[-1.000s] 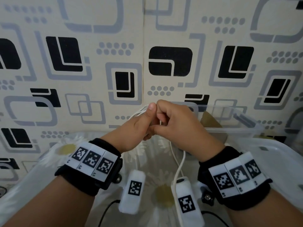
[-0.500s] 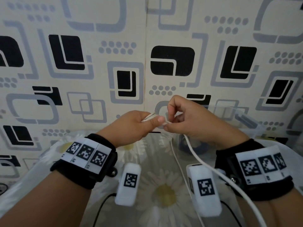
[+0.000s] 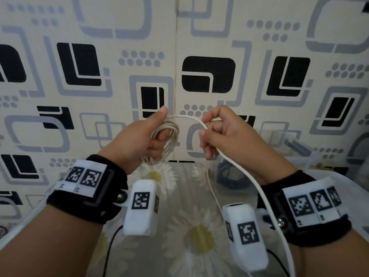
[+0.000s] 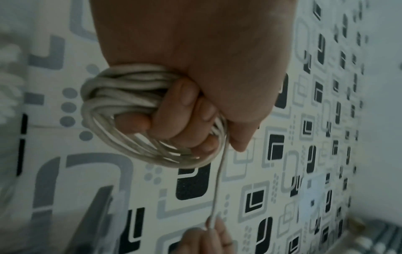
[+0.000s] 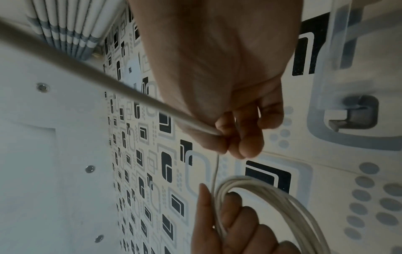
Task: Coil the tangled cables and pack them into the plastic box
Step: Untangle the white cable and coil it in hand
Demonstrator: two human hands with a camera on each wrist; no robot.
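A white cable is partly wound into a coil [image 3: 169, 132] of several loops. My left hand [image 3: 159, 134] grips that coil, fingers curled through the loops and thumb up; the left wrist view shows the coil [image 4: 121, 96] round the fingers [image 4: 185, 111]. From the thumb the free cable arcs right to my right hand [image 3: 205, 128], which pinches it between thumb and fingertips [image 5: 234, 137]. The loose run [image 3: 249, 180] then drops past my right wrist and out at the bottom right. The clear plastic box [image 3: 295, 142] stands open at the right, behind my right hand.
A dark coiled cable [image 3: 227, 174] lies by the box's near left corner; whether it is inside I cannot tell. The daisy-print tablecloth [image 3: 189, 196] covers the table below my hands. A patterned wall [image 3: 207, 76] stands close behind.
My hands were pressed together a second ago; they have drawn apart and risen. The left hand has turned thumb-up, showing the coil, and a fresh arc of cable spans the gap.
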